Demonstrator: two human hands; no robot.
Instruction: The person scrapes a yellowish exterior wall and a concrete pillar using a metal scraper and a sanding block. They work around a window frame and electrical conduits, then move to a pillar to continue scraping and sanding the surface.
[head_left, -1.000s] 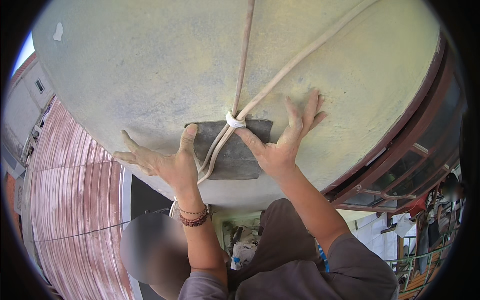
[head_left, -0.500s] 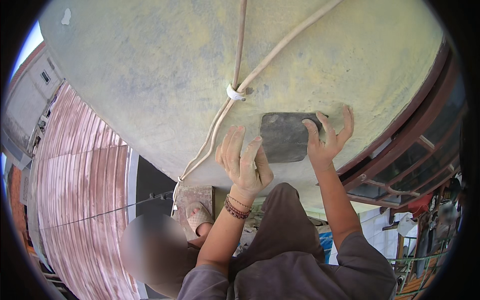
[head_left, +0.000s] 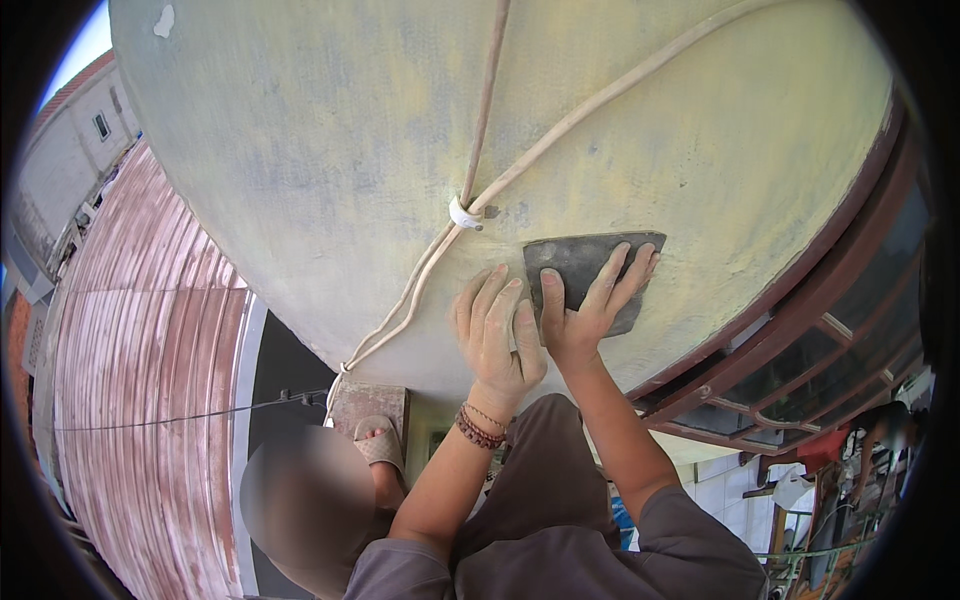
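A dark grey, roughly square sheet, perhaps sandpaper, lies against a pale yellow-green wall. Over its lower and right parts rests my right hand, thumb and fingers stretched out and spread on its surface. My left hand is just left of the sheet, palm side partly toward the wall. Its fingers are extended and slightly curled, with nothing visible in them. Pale dust coats both hands. Whether the left fingertips touch the wall or the sheet's edge, I cannot tell.
Two pale cables run down the wall, joined at a white clip above my left hand. A brown-framed window is at right. Ribbed metal roofing spreads at left. Below, a sandalled foot stands on a ledge.
My right hand has moved left and now lies spread over the sheet. The sheet has shifted slightly up and right along the wall and tilted. The view has swung a little.
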